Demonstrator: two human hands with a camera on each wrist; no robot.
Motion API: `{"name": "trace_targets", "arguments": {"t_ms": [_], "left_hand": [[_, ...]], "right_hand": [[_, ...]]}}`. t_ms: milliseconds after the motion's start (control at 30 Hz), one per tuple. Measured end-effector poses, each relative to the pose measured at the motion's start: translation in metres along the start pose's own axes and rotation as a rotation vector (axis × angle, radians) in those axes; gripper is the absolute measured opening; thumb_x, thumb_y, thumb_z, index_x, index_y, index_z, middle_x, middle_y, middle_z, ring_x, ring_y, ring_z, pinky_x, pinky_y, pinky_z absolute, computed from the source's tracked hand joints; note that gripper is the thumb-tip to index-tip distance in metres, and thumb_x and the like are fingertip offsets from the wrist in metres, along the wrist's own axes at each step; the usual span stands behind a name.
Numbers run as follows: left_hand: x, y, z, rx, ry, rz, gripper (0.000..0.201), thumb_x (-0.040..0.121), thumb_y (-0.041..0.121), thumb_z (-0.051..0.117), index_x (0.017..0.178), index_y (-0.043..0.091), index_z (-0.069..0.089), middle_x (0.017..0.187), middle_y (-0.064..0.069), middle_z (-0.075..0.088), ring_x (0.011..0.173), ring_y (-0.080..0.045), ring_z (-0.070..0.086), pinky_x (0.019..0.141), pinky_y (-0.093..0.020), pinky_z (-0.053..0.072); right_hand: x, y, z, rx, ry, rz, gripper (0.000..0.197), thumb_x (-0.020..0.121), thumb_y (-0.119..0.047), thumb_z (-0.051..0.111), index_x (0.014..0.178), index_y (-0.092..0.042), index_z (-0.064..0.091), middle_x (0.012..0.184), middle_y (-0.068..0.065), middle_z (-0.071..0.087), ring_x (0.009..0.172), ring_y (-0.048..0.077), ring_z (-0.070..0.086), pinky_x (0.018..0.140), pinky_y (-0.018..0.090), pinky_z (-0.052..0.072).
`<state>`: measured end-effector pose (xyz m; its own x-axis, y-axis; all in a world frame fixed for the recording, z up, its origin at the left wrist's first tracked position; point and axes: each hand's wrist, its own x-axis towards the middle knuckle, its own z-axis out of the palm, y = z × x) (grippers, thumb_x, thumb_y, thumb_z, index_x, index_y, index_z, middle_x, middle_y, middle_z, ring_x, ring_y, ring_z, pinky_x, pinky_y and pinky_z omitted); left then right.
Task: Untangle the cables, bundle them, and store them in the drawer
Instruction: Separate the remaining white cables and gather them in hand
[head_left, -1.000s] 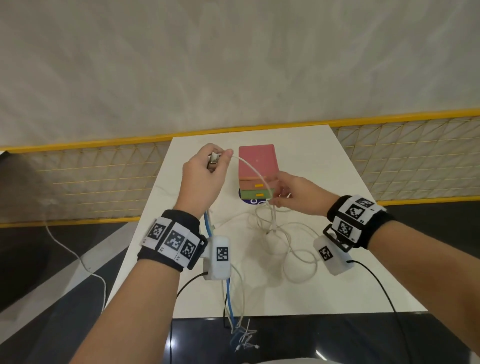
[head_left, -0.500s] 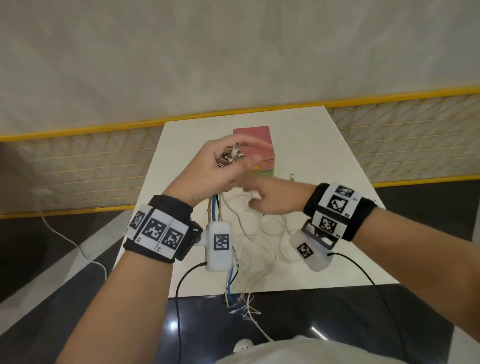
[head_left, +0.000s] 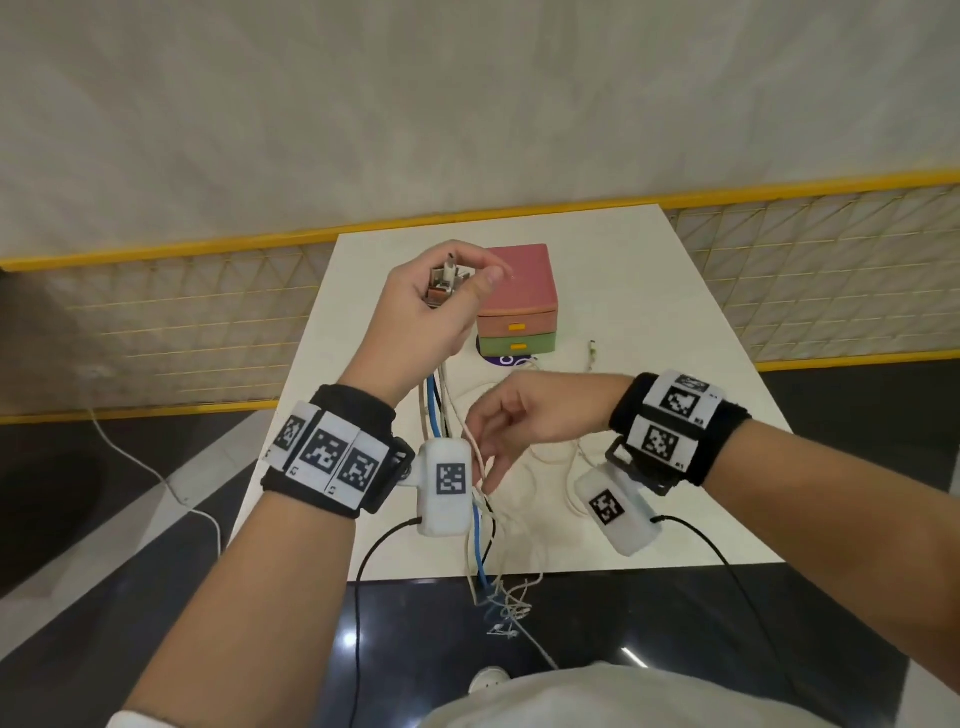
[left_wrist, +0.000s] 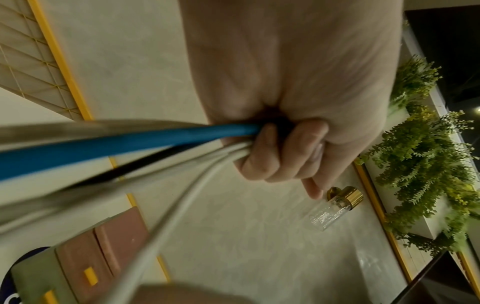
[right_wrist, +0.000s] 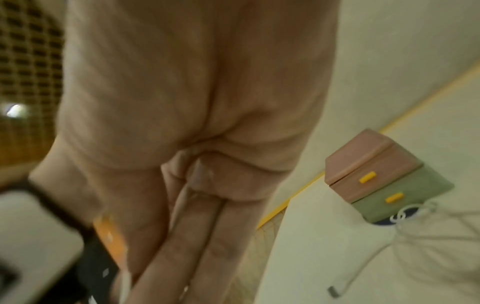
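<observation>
Left hand (head_left: 426, 317): fist clamped on gathered cables (head_left: 441, 400), plug ends up.
Right hand (head_left: 524, 426): now at 6 o'clock of left, pinching one white strand.
Change: strand end released; alignment next.
Drawer unit (head_left: 517, 306): closed, 12 o'clock.

Your head camera looks forward and down from above at the white surface (head_left: 649, 291) and both wrists. Your left wrist camera sits close under the palm, facing along it toward the wall. Your right wrist camera looks along the fingers (right_wrist: 182, 236). All three share the drawer unit (head_left: 519, 306).
</observation>
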<state>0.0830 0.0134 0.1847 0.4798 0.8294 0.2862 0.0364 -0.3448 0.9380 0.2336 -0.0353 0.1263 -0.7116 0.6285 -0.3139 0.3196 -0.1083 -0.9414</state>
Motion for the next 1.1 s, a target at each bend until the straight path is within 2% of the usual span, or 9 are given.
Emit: {"name": "trace_targets", "arguments": {"t_ms": [100,200,300,500,667,767,867,933,1100], "left_hand": [[-0.001,0.000,0.001,0.009,0.008,-0.015,0.012,0.100,0.013,0.054,0.101,0.004,0.062,0.047,0.015,0.047,0.041,-0.009,0.026,0.044,-0.022,0.021],[-0.002,-0.003,0.003,0.016,0.000,-0.031,0.015,0.100,0.016,0.055,0.104,0.005,0.062,0.047,0.014,0.045,0.042,-0.010,0.026,0.045,-0.024,0.022],[-0.005,-0.008,0.005,0.026,0.003,-0.053,0.016,0.100,0.021,0.055,0.108,0.011,0.064,0.048,0.014,0.040,0.043,-0.013,0.026,0.044,-0.026,0.023],[-0.006,-0.023,0.008,0.040,0.089,-0.149,0.021,0.100,0.027,0.055,0.105,0.007,0.061,0.048,0.010,0.037,0.044,-0.014,0.031,0.046,-0.027,0.028],[-0.012,-0.027,0.007,-0.241,-0.092,-0.285,0.017,0.099,0.023,0.053,0.097,0.008,0.059,0.055,-0.004,0.026,0.042,-0.013,0.024,0.043,-0.022,0.021],[-0.013,-0.028,0.006,-0.213,-0.097,-0.290,0.016,0.100,0.021,0.052,0.096,0.007,0.059,0.056,-0.005,0.024,0.042,-0.013,0.024,0.043,-0.021,0.022],[-0.011,-0.029,0.007,-0.152,-0.044,-0.264,0.015,0.101,0.020,0.052,0.095,0.009,0.059,0.052,0.002,0.029,0.044,-0.014,0.023,0.043,-0.023,0.023],[-0.010,-0.028,0.006,-0.150,0.003,-0.251,0.017,0.101,0.021,0.052,0.098,0.006,0.058,0.051,0.005,0.028,0.044,-0.014,0.022,0.044,-0.024,0.022],[-0.008,-0.029,0.003,-0.165,0.054,-0.232,0.017,0.101,0.019,0.051,0.102,0.003,0.055,0.049,0.007,0.029,0.043,-0.012,0.021,0.047,-0.029,0.017]], "right_hand": [[0.001,-0.006,-0.005,-0.172,0.012,0.029,0.020,0.094,-0.002,0.049,0.106,-0.006,0.064,0.109,0.018,0.069,0.088,0.023,0.073,0.088,0.037,0.056],[0.009,0.012,-0.022,-0.495,0.282,0.116,0.028,0.087,0.000,0.047,0.105,-0.011,0.064,0.101,0.005,0.071,0.082,0.019,0.072,0.077,0.032,0.056],[0.010,0.042,-0.041,-0.543,0.433,0.217,0.031,0.082,0.007,0.045,0.101,-0.007,0.065,0.099,0.010,0.069,0.078,0.017,0.064,0.078,0.034,0.057],[0.010,0.110,-0.057,-0.687,0.646,0.505,0.024,0.082,-0.004,0.049,0.092,-0.017,0.066,0.109,0.005,0.063,0.097,0.022,0.058,0.082,0.027,0.045],[0.019,0.139,-0.047,-0.558,0.758,0.542,0.024,0.079,0.000,0.046,0.085,-0.019,0.061,0.106,0.005,0.064,0.094,0.024,0.060,0.077,0.029,0.049],[0.029,0.138,-0.030,-0.483,0.603,0.381,0.033,0.079,0.005,0.045,0.096,-0.017,0.064,0.105,0.000,0.061,0.096,0.021,0.060,0.072,0.016,0.044],[0.040,0.138,-0.010,-0.558,0.251,0.429,0.053,0.081,0.010,0.041,0.124,-0.016,0.057,0.128,0.003,0.047,0.120,0.019,0.047,0.098,0.023,0.037],[0.047,0.142,-0.001,-0.629,0.147,0.475,0.050,0.082,0.010,0.043,0.125,-0.012,0.057,0.134,0.007,0.044,0.124,0.023,0.046,0.108,0.029,0.035],[0.050,0.134,0.003,-0.552,0.050,0.566,0.028,0.086,0.001,0.050,0.108,-0.006,0.066,0.109,0.012,0.069,0.085,0.018,0.065,0.091,0.035,0.053]]}}
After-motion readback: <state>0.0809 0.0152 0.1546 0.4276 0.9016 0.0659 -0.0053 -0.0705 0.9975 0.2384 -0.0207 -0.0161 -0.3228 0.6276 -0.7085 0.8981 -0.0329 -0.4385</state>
